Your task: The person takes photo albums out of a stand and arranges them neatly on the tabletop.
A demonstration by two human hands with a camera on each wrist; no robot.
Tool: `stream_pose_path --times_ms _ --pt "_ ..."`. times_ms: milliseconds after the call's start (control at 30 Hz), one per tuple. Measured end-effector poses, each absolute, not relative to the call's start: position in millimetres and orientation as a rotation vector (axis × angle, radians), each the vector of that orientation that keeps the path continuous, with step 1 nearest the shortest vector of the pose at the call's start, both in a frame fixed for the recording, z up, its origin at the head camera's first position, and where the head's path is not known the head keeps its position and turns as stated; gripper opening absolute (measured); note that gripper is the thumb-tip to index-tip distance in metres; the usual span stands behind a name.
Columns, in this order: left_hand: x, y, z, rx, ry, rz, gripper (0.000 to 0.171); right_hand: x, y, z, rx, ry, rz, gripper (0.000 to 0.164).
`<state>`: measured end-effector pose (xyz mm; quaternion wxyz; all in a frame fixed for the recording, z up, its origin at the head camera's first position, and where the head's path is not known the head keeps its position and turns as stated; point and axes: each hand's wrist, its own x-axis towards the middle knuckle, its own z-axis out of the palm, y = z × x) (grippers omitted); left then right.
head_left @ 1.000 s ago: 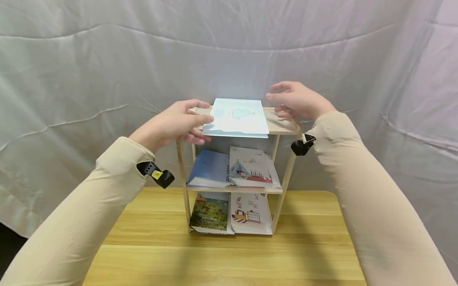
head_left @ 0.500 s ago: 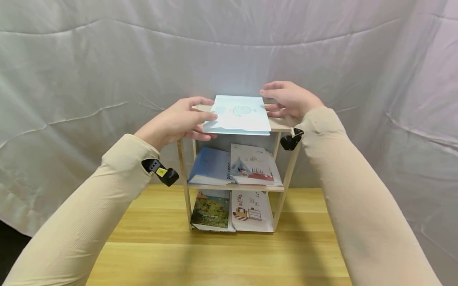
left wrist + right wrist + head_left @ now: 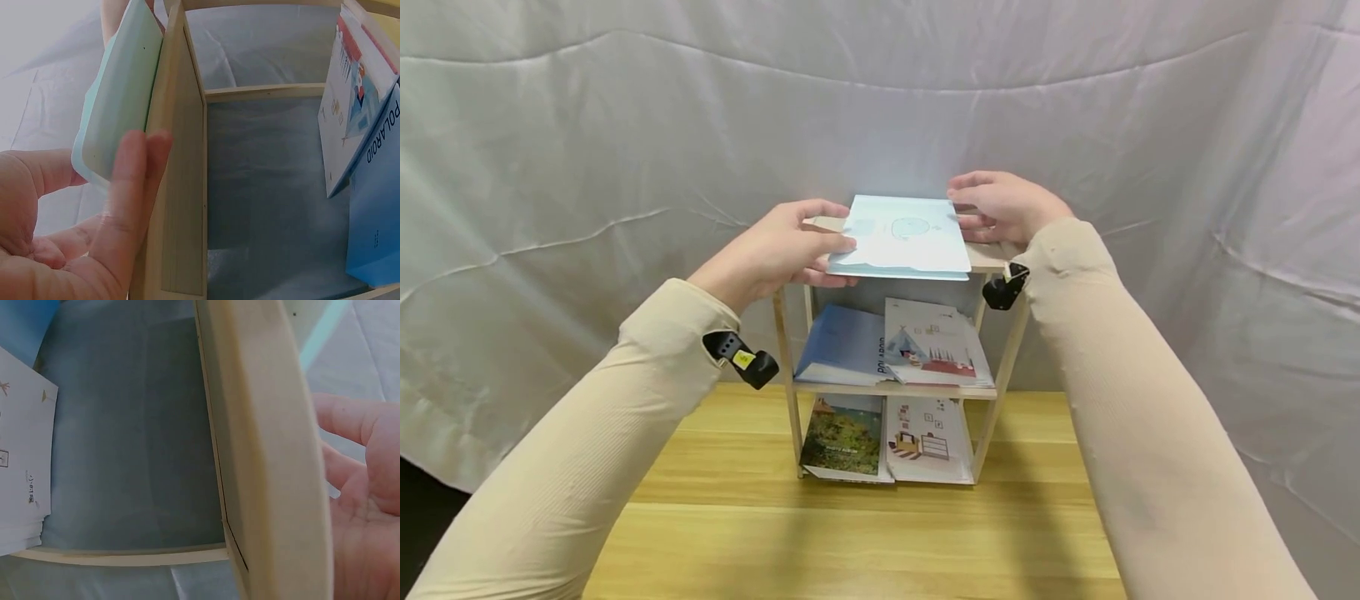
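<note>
A thin, pale blue book [image 3: 906,242] with a rounded line drawing on its cover lies flat on the top board [image 3: 988,257] of a small wooden shelf, its front edge reaching past the board. My left hand [image 3: 786,246] is at its left side, thumb over the cover's edge and fingers lower, along the front; the mint cover edge [image 3: 119,106] shows beside the fingers in the left wrist view. At the far right edge, my right hand [image 3: 1007,204] has its fingertips right by the cover. The right wrist view shows that hand's palm [image 3: 375,494] behind the board.
Below, the middle shelf carries a blue "POLAROID" album [image 3: 842,346] and a white illustrated one [image 3: 928,346]. The bottom shelf has a "PHOTO ALBUM" with a landscape cover [image 3: 842,437] and another white one [image 3: 928,446]. Shelf stands on a wooden table [image 3: 850,542], before a grey curtain [image 3: 880,75].
My right hand has moved left, up to the book's right edge. My left hand has edged slightly inward over the left edge. The view has tilted a little; the book stays in place.
</note>
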<state>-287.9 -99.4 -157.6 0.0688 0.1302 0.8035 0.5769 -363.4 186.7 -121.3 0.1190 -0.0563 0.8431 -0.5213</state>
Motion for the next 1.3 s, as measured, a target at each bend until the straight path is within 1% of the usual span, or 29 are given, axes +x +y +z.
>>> stream_pose_path --times_ms 300,500,700,900,1300 --pt "-287.5 -98.1 -158.1 0.379 2.412 1.724 0.068 -359.0 183.0 -115.8 -0.069 2.417 -1.544 0.065" --pt "-287.4 -102.0 -157.5 0.378 2.402 1.752 0.066 -356.1 178.6 -114.3 -0.005 2.428 -1.571 0.066" --pt "-286.8 -102.2 -159.5 0.380 2.405 1.746 0.065 -356.5 173.2 -115.3 0.039 2.433 -1.585 0.070" --pt "-285.9 -100.8 -160.2 0.364 2.419 1.761 0.066 -356.8 170.6 -114.8 0.041 2.465 -1.549 0.072" --pt "-289.3 -101.2 -165.1 0.367 2.499 1.729 0.066 -360.9 166.8 -121.1 -0.004 2.494 -1.608 0.066"
